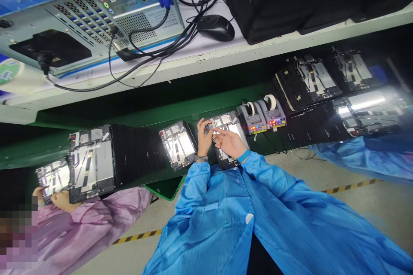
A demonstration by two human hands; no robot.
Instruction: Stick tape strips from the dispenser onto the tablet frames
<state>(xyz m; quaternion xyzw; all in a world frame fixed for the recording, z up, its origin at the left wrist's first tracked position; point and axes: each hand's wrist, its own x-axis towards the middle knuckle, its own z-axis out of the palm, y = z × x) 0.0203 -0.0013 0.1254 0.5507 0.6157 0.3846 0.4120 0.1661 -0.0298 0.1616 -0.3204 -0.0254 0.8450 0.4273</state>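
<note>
Lying on the counter (138, 150), the opened device (236, 129) is overlapped by the nearer right hand (228, 142), its long axis directed away from the blue gown (222, 215). The left hand (204, 141) is held at its left edge; whether either hand's fingertips are clamped on anything cannot be told.

The opened device (235, 125) in front is partly covered by the left hand (204, 138) and the right hand (231, 142); anything pinched at their fingertips (220, 131) is too small to be told. The computer case (103, 19) is cut off at left, the black bundle (306, 0) at top and right.
</note>
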